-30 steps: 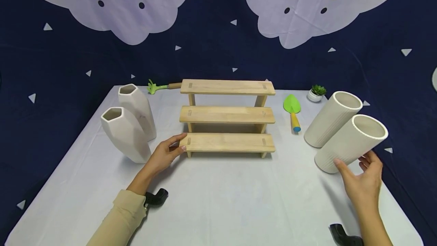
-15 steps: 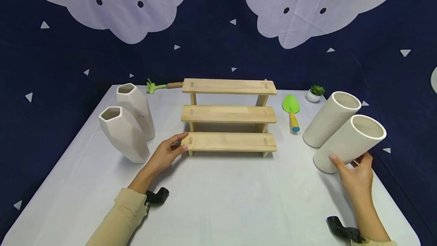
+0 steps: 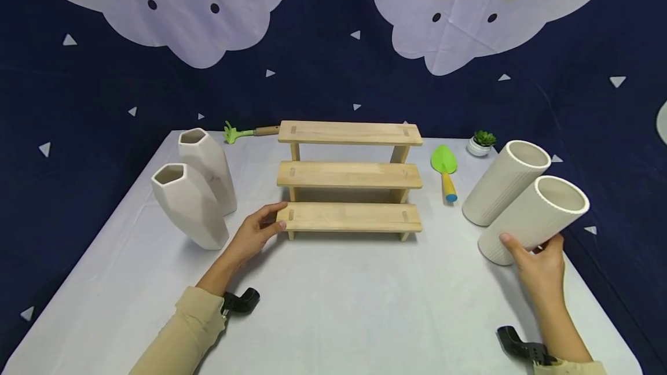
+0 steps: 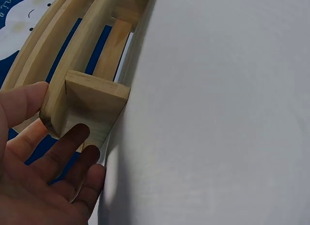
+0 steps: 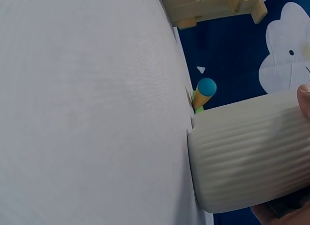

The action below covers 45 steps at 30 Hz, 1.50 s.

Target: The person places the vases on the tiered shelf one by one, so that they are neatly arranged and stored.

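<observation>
My left hand point(image 3: 255, 235) holds the left end of the lowest board of a three-tier wooden stand point(image 3: 349, 216). In the left wrist view the thumb touches the board's end, while the other fingers reach below it beside the stand's leg point(image 4: 97, 84). On the right, my right hand point(image 3: 544, 271) grips the nearer of two white ribbed cylindrical vases point(image 3: 531, 221) low on its side. Its thumb point(image 5: 304, 100) lies on one side of the vase and fingers show on the other. The second ribbed vase point(image 3: 502, 181) stands just behind.
Two white faceted vases point(image 3: 190, 207) stand at the left. A green hand rake point(image 3: 239, 132) lies behind them, partly hidden by the stand. Right of the stand lies a green trowel point(image 3: 445, 172) with a yellow handle. A small potted succulent point(image 3: 482, 143) sits at the back right.
The right hand has shifted left and in closer around the nearer ribbed vase. The wooden stand has slid slightly right with the left hand at its end.
</observation>
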{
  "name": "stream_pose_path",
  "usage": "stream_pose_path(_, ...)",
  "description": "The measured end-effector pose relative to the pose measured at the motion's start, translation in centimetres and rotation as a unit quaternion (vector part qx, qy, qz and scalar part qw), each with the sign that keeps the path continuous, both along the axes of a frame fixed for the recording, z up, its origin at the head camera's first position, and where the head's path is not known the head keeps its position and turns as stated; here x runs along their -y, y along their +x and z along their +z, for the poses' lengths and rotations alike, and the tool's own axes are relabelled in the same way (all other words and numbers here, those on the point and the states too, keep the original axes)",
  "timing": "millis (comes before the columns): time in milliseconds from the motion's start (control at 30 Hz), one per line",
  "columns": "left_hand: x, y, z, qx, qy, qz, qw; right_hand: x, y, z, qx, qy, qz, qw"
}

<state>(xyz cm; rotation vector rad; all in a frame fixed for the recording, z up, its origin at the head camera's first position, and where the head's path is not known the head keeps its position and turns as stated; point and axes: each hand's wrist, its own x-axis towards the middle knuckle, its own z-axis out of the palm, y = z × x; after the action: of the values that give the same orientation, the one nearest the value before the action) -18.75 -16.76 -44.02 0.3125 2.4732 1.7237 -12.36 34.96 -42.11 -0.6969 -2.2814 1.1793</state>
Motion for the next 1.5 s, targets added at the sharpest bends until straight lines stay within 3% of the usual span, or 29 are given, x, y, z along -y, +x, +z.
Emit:
stream_pose_path(200, -0.05, 0.05, -0.11, 0.027, 0.039, 0.011, 0.9988, -0.16, -0.14, -0.35, 0.017, 0.003, 0.006, 0.9998)
stream_pose_path(400, -0.15, -0.03, -0.41, 0.029, 0.071, 0.013, 0.9970, -0.25, -0.23, -0.58, 0.036, 0.010, 0.006, 0.9993)
stream_pose_path(700, -0.35, -0.12, -0.32, 0.034, 0.076, 0.019, 0.9964, -0.25, -0.21, -0.65, 0.035, 0.008, 0.005, 0.9993)
stream_pose_path(933, -0.38, -0.27, -0.74, 0.010, 0.069, 0.020, 0.9973, -0.10, -0.15, -0.59, 0.045, 0.011, 0.006, 0.9989)
stream_pose_path(1167, -0.34, -0.50, -0.75, 0.055, 0.068, 0.026, 0.9958, -0.11, -0.19, -0.72, 0.036, 0.018, 0.005, 0.9992)
stream_pose_path(1500, -0.33, -0.45, -0.86, 0.045, 0.093, 0.018, 0.9945, 0.00, -0.18, -0.51, 0.055, -0.004, -0.008, 0.9985)
